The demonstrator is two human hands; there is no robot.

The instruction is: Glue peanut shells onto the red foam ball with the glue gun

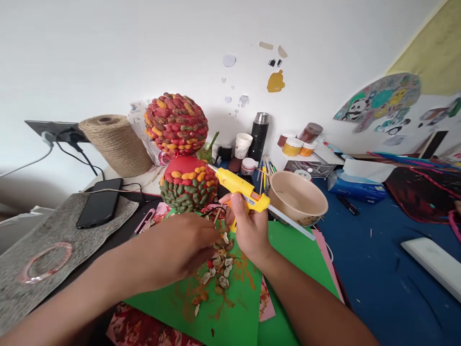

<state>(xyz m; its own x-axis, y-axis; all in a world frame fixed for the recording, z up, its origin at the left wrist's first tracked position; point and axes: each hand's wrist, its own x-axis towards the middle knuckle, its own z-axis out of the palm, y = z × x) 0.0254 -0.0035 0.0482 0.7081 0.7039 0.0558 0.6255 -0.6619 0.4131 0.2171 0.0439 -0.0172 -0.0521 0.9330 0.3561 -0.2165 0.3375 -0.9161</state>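
Observation:
My right hand [248, 228] grips a yellow glue gun [240, 188] whose nozzle points left at a red ball [188, 188] partly covered with green, orange and red shells. My left hand [183, 247] reaches down with fingers bunched over a small pile of pale shells [220, 271] on a green sheet [237, 307]. Whether it holds one is hidden. Behind the ball stands a second ball [176, 124] fully covered in red and yellow shells.
A tan bowl [297, 198] sits right of the glue gun. A twine spool [117, 144] and a black phone [101, 202] lie at left. Cups, a black flask [259, 135] and paint jars [292, 145] line the wall. A tissue box [356, 185] rests on the blue cloth.

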